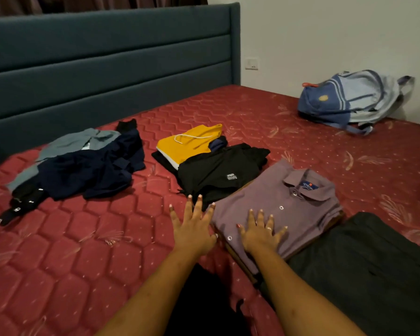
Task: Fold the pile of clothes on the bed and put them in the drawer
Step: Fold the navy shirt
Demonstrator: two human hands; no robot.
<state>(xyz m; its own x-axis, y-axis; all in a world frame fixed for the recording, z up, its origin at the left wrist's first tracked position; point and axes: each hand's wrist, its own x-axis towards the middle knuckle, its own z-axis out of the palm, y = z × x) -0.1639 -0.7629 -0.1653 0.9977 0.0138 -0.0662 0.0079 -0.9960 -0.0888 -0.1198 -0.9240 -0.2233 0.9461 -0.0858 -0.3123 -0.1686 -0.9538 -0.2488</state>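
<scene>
**Both hands at the folded polo; loose pile off to the left**

The right hand [261,232] lies flat on the near half of the polo [294,204], fingers straight and spread, pressing rather than gripping. The left hand [193,226] is just to its left at the polo's edge, fingers straight and fanned, holding nothing. Its thumb is at the fabric's side, and I cannot tell whether the palm touches the mattress [87,251].

The polo's long axis runs away from the right hand's fingertips, hem under the wrist and collar at the far end, tilted a little rightward.

Just beyond the left fingertips sits a folded black shirt [218,173], with yellow shorts [187,144] past it.

The unfolded pile [87,166] lies ahead and well to the left of the left hand, stretched diagonally from near-left to far-right. The left hand is plainly the nearer one, so a reach for the next garment probably falls to it, forward and leftward.

No drawer is in view
</scene>
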